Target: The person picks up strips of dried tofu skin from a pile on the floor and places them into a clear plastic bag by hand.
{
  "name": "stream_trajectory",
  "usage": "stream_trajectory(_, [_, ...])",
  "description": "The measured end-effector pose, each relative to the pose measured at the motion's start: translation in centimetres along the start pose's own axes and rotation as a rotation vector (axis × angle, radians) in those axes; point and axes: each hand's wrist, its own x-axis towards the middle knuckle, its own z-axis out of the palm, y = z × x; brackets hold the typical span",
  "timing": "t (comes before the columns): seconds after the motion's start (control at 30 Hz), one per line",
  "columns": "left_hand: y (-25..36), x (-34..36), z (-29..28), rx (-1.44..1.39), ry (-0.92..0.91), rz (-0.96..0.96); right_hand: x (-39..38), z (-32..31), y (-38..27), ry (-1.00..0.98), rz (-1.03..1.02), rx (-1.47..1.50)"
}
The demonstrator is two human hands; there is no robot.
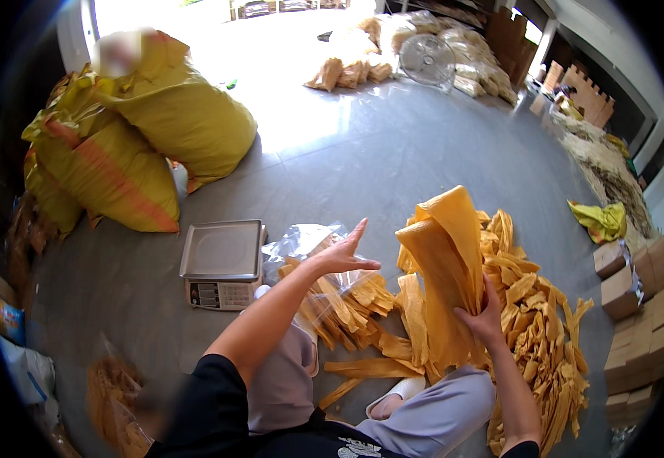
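Note:
My right hand [484,314] grips a large folded sheet of dried tofu skin [446,282], amber yellow, held upright in front of my knee. My left hand [345,256] reaches forward with thumb and fingers spread, holding nothing. Below and beside it lies a clear plastic bag [309,243], partly over a bundle of dried tofu skin strips [351,301] on the floor. To the right of the held sheet spreads a big loose pile of tofu skin strips [542,328]. A flat-topped scale [222,252] stands left of the bag.
Big yellow woven sacks [129,160] stand at the far left. Cardboard boxes [649,336] line the right side, near a yellow sack [600,221]. At the back are a fan [426,59] and heaped bags [477,57]. A filled clear bag [114,397] sits at lower left.

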Motion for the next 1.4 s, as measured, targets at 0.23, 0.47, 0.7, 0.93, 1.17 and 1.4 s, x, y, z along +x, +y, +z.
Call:
stream_trajectory(0.23, [5.5,-4.6,-0.7,-0.806,0.052,0.328,-2.8,4.7,-8.7,-0.139,0.002,0.298])
stream_trajectory(0.47, [6.3,-11.7,8.1,-1.637,-0.051,-0.177,-7.5,10.9,-8.6,-0.126,0.22,0.507])
stream_trajectory(0.7, [2.8,-15.0,18.2,-1.868,-0.107,-0.371,-14.8,13.4,3.3,-0.255,0.323,-0.18])
stream_trajectory(0.93, [2.7,-16.6,20.1,-1.436,0.104,-0.337,-18.2,14.3,3.6,-0.237,0.363,0.238])
stream_trajectory(1.17, [1.9,-19.0,22.8,-1.403,0.084,-0.501,-19.0,15.1,4.2,-0.189,0.174,0.186])
stream_trajectory(1.4, [4.1,-17.7,19.9,-1.551,0.204,-0.49,-16.2,13.7,1.7,-0.162,0.349,0.441])
